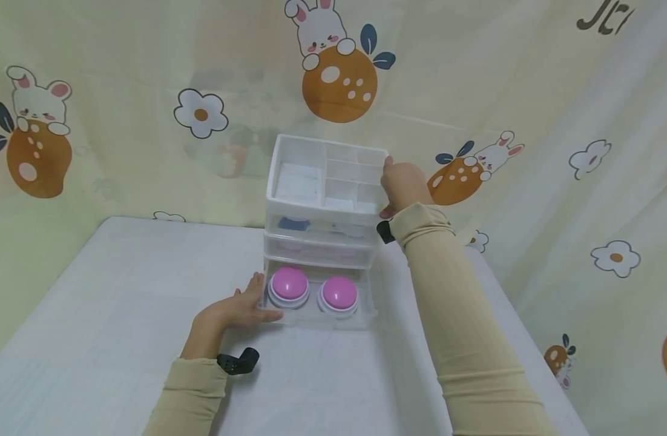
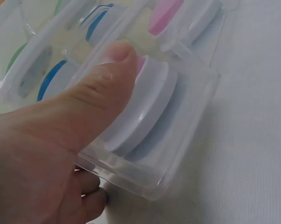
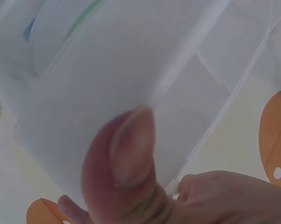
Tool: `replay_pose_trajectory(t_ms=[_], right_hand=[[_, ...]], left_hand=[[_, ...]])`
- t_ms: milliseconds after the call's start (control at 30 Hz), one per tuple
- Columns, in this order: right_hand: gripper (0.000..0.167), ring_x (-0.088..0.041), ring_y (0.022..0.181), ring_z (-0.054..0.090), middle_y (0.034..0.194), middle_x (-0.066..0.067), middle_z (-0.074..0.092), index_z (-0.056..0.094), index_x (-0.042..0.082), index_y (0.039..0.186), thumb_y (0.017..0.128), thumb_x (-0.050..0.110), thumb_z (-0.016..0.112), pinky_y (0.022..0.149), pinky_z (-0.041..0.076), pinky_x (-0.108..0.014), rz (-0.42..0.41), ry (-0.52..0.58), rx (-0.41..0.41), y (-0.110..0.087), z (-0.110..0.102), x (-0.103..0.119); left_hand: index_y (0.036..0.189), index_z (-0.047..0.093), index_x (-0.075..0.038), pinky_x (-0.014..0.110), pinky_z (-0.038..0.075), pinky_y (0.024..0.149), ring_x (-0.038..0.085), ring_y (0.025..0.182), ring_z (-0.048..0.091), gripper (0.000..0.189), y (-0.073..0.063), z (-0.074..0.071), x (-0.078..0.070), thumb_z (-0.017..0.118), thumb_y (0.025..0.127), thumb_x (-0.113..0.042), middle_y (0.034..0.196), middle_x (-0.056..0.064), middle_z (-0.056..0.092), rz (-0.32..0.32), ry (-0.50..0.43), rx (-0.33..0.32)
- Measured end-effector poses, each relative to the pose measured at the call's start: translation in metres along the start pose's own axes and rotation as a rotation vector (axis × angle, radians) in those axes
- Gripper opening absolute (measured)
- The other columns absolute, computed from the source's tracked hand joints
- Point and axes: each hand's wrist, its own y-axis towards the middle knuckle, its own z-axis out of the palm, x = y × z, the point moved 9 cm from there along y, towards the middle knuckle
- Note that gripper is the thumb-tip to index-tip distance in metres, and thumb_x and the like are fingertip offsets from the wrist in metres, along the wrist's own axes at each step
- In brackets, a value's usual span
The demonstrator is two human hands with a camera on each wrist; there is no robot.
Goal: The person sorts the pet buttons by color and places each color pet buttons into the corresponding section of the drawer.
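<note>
A white plastic drawer organizer [image 1: 324, 208] stands at the back of the table, with an open-topped tray divided into compartments. Its bottom clear drawer [image 1: 316, 321] is pulled out. In that drawer sit two round push buttons with white bases, a left pink button [image 1: 289, 283] and a right pink button [image 1: 340, 293]. My left hand [image 1: 234, 313] holds the drawer's left side, thumb over the wall and fingers outside, as the left wrist view shows. My right hand [image 1: 407, 184] grips the organizer's upper right side, its thumb [image 3: 126, 154] pressed against the wall.
The two upper drawers are closed; a blue item [image 1: 293, 224] shows through the top one. White cloth covers the table [image 1: 121, 297]. A cream curtain [image 1: 148, 163] with rabbits and flowers hangs right behind the organizer and along the right side.
</note>
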Motion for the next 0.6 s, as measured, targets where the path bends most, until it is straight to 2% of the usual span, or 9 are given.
replay_pose_trajectory(t_ms=[200,367,600], right_hand=[[0.099,-0.037,0.107,0.060,0.115,-0.029,0.062,0.024,-0.017,0.142,0.070,0.016,0.084,0.101,0.046,-0.043,-0.010,-0.046,0.010,0.0013,-0.0002,0.0008],[0.100,-0.037,0.108,0.060,0.116,-0.029,0.061,0.023,-0.016,0.142,0.070,0.016,0.084,0.102,0.045,-0.043,-0.007,-0.033,0.014,0.0014,-0.0004,0.0009],[0.100,-0.036,0.105,0.060,0.114,-0.029,0.063,0.023,-0.016,0.142,0.070,0.017,0.085,0.101,0.046,-0.043,-0.014,-0.047,0.007,0.0007,0.0001,0.0009]], left_hand=[[0.147,-0.007,0.008,0.058,-0.003,0.116,0.039,0.145,-0.009,0.102,-0.0009,-0.0018,-0.0014,0.059,0.090,-0.045,0.156,0.026,-0.011,0.004,0.010,-0.013],[0.148,-0.005,0.008,0.058,-0.004,0.116,0.041,0.145,-0.008,0.101,0.0004,-0.0044,-0.0004,0.059,0.090,-0.044,0.156,0.027,-0.008,0.032,-0.009,-0.032],[0.148,-0.002,0.008,0.059,-0.003,0.116,0.045,0.143,-0.008,0.102,0.0000,-0.0055,0.0021,0.060,0.089,-0.047,0.155,0.029,-0.006,0.025,-0.022,-0.040]])
